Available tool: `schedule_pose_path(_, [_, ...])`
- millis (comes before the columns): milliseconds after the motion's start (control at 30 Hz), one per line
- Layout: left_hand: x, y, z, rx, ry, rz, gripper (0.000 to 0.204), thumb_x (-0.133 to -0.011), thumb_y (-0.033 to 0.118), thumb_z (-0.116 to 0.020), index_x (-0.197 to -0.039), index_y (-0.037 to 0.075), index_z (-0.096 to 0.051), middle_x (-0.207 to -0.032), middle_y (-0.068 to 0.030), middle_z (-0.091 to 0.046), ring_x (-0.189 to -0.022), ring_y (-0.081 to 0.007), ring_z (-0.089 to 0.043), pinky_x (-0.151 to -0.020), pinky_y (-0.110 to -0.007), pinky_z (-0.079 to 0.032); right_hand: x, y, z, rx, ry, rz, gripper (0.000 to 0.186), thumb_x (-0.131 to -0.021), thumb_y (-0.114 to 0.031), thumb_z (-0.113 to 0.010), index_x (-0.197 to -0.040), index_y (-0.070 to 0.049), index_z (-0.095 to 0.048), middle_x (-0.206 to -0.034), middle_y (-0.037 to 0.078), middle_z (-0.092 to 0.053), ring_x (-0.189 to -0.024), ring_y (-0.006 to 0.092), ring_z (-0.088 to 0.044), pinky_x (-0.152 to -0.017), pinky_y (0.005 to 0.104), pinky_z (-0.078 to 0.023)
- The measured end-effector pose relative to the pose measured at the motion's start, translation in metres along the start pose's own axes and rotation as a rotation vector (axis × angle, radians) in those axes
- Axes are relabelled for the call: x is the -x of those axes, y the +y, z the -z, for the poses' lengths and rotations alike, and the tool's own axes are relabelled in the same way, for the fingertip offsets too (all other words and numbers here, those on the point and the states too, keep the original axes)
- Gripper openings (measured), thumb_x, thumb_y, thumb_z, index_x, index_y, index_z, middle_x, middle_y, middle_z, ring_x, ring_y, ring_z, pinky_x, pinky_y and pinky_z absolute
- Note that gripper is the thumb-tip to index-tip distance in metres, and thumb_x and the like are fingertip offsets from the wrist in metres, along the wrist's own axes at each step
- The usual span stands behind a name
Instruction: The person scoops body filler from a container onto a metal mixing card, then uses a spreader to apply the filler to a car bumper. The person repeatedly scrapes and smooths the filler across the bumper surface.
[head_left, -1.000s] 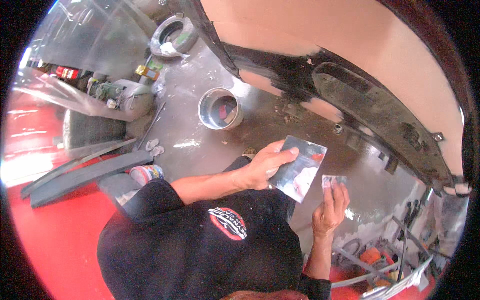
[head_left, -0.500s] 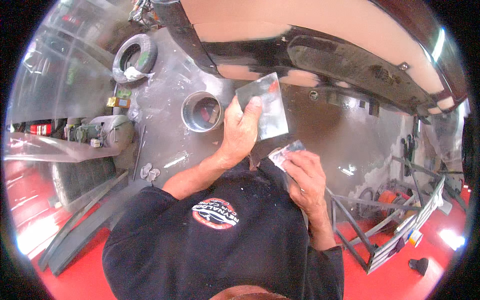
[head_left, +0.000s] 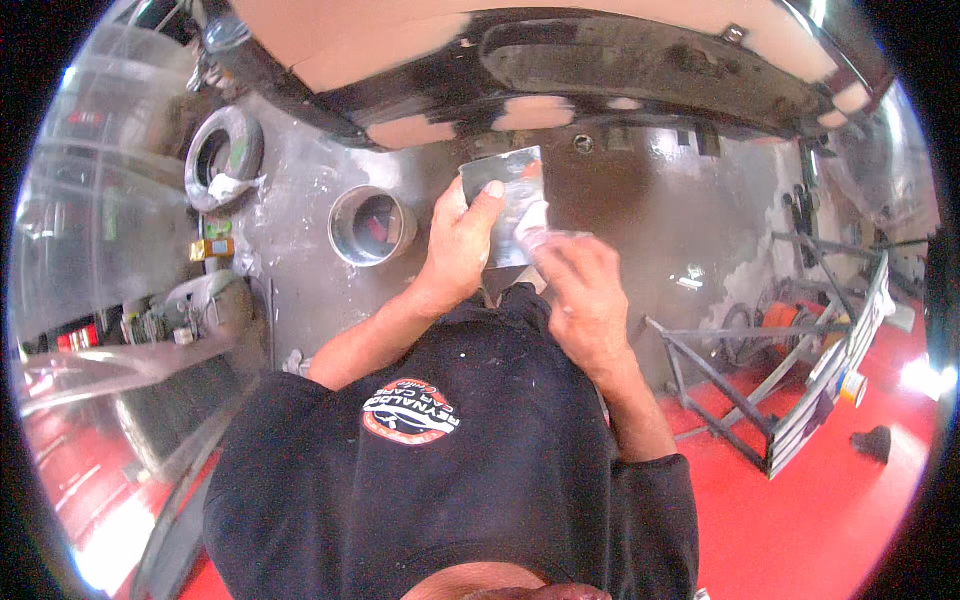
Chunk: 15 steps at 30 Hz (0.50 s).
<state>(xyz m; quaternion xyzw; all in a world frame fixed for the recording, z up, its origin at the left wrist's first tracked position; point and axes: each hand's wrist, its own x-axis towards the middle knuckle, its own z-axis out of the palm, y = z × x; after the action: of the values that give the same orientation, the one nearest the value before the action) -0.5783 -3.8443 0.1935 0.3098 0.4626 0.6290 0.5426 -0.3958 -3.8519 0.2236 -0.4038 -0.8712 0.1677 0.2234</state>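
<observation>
My left hand [head_left: 460,240] grips a flat, rectangular metal mixing plate [head_left: 515,180] by its left edge, thumb on top. Grey smears and a small red-orange patch mark the plate's face. My right hand [head_left: 588,285], partly blurred, is closed on a small flat spreader [head_left: 532,222] with a whitish coating. The spreader lies against the plate's right side, and the fingers hide much of it. Beyond the plate is a dark car body panel [head_left: 400,95] with large beige-pink patches.
A metal bucket [head_left: 343,235] with things inside stands on the grey floor left of my left hand. Farther left lie a tire [head_left: 200,155] and a small yellow box [head_left: 210,249]. A metal frame stand [head_left: 722,402] is at right, partly over red floor.
My right hand has moved up and left, bringing the spreader from below the plate onto its right side. The view has shifted, and the plate sits slightly farther left.
</observation>
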Motion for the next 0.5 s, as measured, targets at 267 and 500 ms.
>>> schedule_pose_path(267, [-0.005, 0.012, -0.018, 0.336, -0.042, 0.47, 0.028, -0.1, 0.018, -0.055, -0.123, 0.001, -0.057, -0.114, -0.0124, -0.068, -0.094, -0.0218, -0.07, -0.081, -0.037, -0.059, 0.028, 0.067, 0.0, 0.119, 0.323, 0.143, 0.045, -0.068, -0.001, -0.066, -0.111, -0.013, -0.072, -0.116, 0.006, -0.067, -0.108, 0.0332, -0.059, -0.092, 0.0431, -0.052])
schedule_pose_path(500, [-0.002, -0.015, -0.064, -0.434, -0.176, -0.025, 0.034, -0.106, 0.023, -0.045, -0.124, -0.001, -0.06, -0.11, -0.0077, -0.067, -0.096, -0.0119, -0.06, -0.088, -0.03, -0.05, 0.013, 0.067, 0.013, -0.138, 0.224, 0.056, 0.047, -0.067, 0.001, -0.064, -0.112, -0.011, -0.069, -0.114, 0.007, -0.066, -0.104, 0.0309, -0.059, -0.089, 0.0407, -0.052])
